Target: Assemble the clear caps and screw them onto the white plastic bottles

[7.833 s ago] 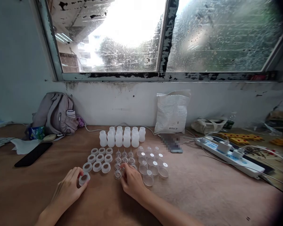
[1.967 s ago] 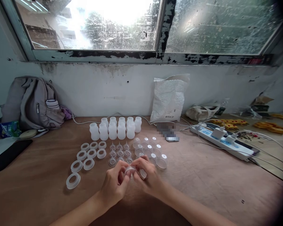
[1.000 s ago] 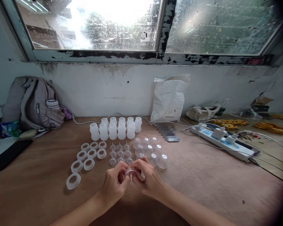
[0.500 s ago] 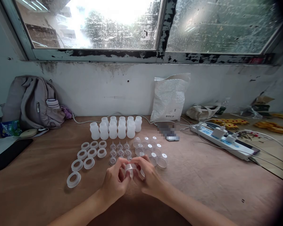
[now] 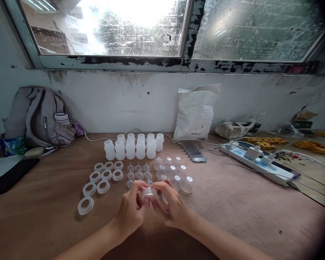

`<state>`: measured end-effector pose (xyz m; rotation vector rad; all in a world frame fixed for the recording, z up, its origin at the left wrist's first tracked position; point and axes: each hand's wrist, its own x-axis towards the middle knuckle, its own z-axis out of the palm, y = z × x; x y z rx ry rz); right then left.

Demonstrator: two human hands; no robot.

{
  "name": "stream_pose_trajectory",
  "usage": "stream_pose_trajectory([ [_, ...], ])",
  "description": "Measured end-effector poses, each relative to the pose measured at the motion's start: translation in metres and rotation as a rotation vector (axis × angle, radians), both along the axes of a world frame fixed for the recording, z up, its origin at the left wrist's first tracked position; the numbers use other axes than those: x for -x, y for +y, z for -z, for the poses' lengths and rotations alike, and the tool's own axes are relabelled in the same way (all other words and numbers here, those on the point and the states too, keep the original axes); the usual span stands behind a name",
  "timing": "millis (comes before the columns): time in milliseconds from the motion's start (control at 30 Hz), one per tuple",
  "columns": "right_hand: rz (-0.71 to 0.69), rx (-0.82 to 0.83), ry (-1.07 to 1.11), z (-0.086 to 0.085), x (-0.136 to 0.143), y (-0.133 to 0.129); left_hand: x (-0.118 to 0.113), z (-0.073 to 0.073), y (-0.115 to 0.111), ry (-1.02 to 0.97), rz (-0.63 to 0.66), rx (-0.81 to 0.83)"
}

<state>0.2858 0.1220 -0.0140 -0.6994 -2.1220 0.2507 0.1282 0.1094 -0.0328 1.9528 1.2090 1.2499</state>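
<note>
Between my two hands, a clear ring-shaped plastic piece point(image 5: 150, 193) is held just above the table. The fingers of my left hand point(image 5: 134, 206) pinch its left side, and my right hand point(image 5: 170, 204) grips its right side. Beyond my hands stand several clear nipple-like parts point(image 5: 139, 176). Several translucent rings point(image 5: 103, 186) lie to the left in loose rows. To the right are several clear domed caps point(image 5: 186, 186), partly covered by my right hand. Frosted white bottles point(image 5: 130, 149) stand upright in two rows behind.
A power strip point(image 5: 260, 164) with plugs and cables lies at the right. A phone point(image 5: 199, 159) and a silver bubble mailer point(image 5: 196, 113) are near the wall. At the left are a grey backpack point(image 5: 40, 115) and a black flat object point(image 5: 13, 177).
The held piece has tilted slightly, and the pointed part below it no longer shows. My fingers have shifted a little around it. The camera view has moved slightly.
</note>
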Motion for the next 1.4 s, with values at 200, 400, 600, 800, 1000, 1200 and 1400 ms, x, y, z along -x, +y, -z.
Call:
stream_pose_trajectory([
  [200, -0.052, 0.036, 0.110, -0.003, -0.002, -0.002, 0.004, -0.006, -0.001, -0.073, -0.016, -0.049],
  [400, -0.001, 0.178, 0.163, -0.004, -0.001, -0.001, 0.005, -0.001, -0.001, -0.121, 0.107, -0.102],
  [600, 0.006, 0.465, 0.270, -0.011, 0.000, -0.002, 0.005, 0.000, 0.001, -0.123, 0.132, -0.061],
  [800, -0.042, 0.767, 0.514, -0.020, 0.003, -0.001, 0.006, -0.003, 0.007, -0.086, 0.152, -0.080],
  [1000, 0.065, 0.705, 0.627, -0.021, -0.004, 0.013, 0.028, -0.044, 0.028, 0.417, 0.231, -0.416],
  [1200, 0.179, 0.679, 0.716, -0.019, -0.008, 0.025, 0.095, -0.062, 0.100, 0.338, -0.362, -0.313],
  [1400, 0.171, 0.591, 0.639, -0.016, -0.006, 0.022, 0.139, -0.046, 0.154, 0.266, -0.475, 0.030],
])
